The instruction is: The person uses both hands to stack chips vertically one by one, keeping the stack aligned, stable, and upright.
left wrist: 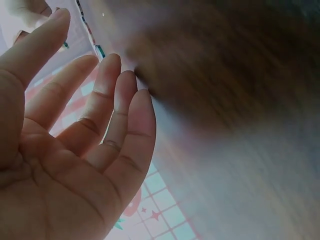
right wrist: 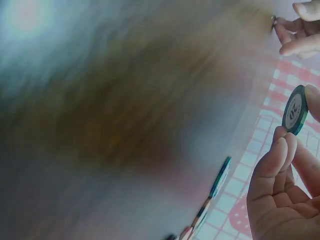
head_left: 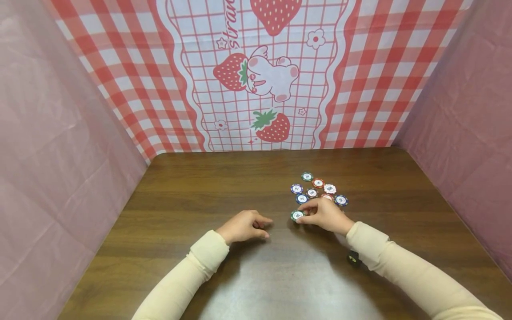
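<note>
The right hand point(head_left: 325, 216) pinches a green chip point(head_left: 297, 215) between its fingers point(right wrist: 273, 161); the left hand point(head_left: 244, 226) is loosely spread.

The right hand point(head_left: 326, 216) hides the near part of a red chip point(head_left: 327, 196), and its fingers cover one edge of the held green chip point(head_left: 297, 216). The right sleeve point(head_left: 416, 275) partly covers a dark thing point(head_left: 352, 258) that is too unclear to name. Most chip numbers are too small to read from the head. The top edge cuts off a printed strawberry point(head_left: 276, 13) and the lettering point(head_left: 232, 24). Both wrist views blur the tabletop point(left wrist: 240, 100); in the right one, the picture's edge crops the left hand point(right wrist: 302, 32).
</note>
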The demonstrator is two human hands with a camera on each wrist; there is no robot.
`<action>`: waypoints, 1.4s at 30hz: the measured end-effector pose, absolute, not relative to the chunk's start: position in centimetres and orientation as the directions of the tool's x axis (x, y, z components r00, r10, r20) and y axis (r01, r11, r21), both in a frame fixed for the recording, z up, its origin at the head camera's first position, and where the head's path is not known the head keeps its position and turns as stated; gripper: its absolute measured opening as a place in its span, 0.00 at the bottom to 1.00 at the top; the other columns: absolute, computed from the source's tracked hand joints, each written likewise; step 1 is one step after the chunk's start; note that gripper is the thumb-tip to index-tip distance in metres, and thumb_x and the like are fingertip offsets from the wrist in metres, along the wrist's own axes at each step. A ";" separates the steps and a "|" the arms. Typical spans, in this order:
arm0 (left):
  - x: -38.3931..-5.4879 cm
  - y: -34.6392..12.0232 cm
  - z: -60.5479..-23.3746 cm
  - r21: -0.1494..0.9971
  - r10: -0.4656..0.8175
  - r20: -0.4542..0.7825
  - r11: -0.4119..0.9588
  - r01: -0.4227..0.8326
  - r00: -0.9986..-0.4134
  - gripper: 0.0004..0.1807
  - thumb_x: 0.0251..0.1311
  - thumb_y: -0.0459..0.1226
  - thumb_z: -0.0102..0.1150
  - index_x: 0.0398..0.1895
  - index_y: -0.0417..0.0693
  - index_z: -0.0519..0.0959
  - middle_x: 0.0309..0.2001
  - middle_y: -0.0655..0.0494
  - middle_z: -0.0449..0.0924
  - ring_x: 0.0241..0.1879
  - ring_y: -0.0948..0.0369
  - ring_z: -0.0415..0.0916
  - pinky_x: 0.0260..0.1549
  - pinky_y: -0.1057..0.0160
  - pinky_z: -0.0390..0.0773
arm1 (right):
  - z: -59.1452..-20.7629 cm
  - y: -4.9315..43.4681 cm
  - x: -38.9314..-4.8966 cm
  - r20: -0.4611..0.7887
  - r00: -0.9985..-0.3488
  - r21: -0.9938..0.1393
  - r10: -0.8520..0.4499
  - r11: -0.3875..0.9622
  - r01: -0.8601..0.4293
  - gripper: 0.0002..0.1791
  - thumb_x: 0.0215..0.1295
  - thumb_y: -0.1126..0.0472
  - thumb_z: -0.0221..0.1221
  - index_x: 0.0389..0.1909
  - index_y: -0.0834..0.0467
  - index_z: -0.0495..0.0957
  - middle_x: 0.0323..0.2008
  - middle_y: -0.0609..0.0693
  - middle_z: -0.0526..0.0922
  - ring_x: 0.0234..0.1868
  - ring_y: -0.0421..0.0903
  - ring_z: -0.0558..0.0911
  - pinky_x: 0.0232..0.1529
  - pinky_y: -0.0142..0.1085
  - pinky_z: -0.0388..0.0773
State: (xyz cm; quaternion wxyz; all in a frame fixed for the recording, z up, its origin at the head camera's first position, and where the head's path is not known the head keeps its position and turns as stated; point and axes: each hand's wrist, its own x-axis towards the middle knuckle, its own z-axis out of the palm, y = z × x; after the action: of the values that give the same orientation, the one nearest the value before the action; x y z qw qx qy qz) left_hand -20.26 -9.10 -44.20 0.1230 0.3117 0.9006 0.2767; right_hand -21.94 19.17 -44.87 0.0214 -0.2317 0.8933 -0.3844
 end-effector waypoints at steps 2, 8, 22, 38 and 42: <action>-20.3 -9.0 -44.3 0.574 0.629 -0.045 0.652 0.495 -0.776 0.24 0.55 0.44 0.70 0.56 0.50 0.82 0.39 0.54 0.83 0.40 0.61 0.78 0.40 0.67 0.75 | -44.9 18.8 -21.8 0.140 -0.887 -0.704 -0.439 0.586 -0.401 0.14 0.50 0.55 0.74 0.35 0.57 0.86 0.22 0.42 0.80 0.21 0.32 0.72 0.23 0.28 0.71; -20.4 -8.8 -44.6 0.559 0.628 -0.045 0.661 0.501 -0.777 0.25 0.54 0.45 0.71 0.55 0.49 0.82 0.39 0.55 0.83 0.41 0.61 0.79 0.41 0.67 0.76 | -45.0 17.7 -21.5 0.124 -0.865 -0.710 -0.487 0.565 -0.420 0.15 0.50 0.54 0.73 0.37 0.57 0.86 0.23 0.43 0.82 0.22 0.32 0.73 0.24 0.28 0.71; -20.5 -8.1 -44.7 0.566 0.596 -0.060 0.681 0.464 -0.800 0.27 0.48 0.43 0.75 0.53 0.43 0.82 0.39 0.54 0.83 0.41 0.60 0.79 0.43 0.66 0.77 | -45.3 15.2 -21.0 0.133 -0.809 -0.665 -0.572 0.554 -0.501 0.13 0.50 0.54 0.73 0.35 0.55 0.87 0.24 0.41 0.78 0.26 0.31 0.72 0.29 0.28 0.71; -20.5 -8.0 -44.8 0.552 0.615 -0.053 0.674 0.490 -0.787 0.21 0.47 0.41 0.75 0.47 0.47 0.85 0.35 0.57 0.82 0.37 0.63 0.76 0.39 0.69 0.74 | -45.4 13.1 -20.4 0.098 -0.803 -0.601 -0.587 0.609 -0.518 0.13 0.49 0.54 0.74 0.34 0.55 0.87 0.26 0.42 0.81 0.28 0.32 0.73 0.30 0.26 0.70; -20.5 -8.0 -44.8 0.544 0.623 -0.050 0.673 0.502 -0.781 0.19 0.48 0.41 0.75 0.45 0.48 0.86 0.35 0.57 0.82 0.37 0.64 0.75 0.39 0.69 0.74 | -45.6 12.8 -20.4 0.096 -0.800 -0.579 -0.593 0.620 -0.529 0.13 0.48 0.53 0.74 0.34 0.54 0.87 0.26 0.42 0.82 0.29 0.33 0.74 0.31 0.27 0.71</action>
State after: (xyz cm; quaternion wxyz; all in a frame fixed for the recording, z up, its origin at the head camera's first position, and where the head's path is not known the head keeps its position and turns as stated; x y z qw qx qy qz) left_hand -20.53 -8.01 -44.80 0.1162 0.3098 0.9071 0.2601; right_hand -20.37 12.84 -45.58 0.0521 -0.3123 0.8985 -0.3041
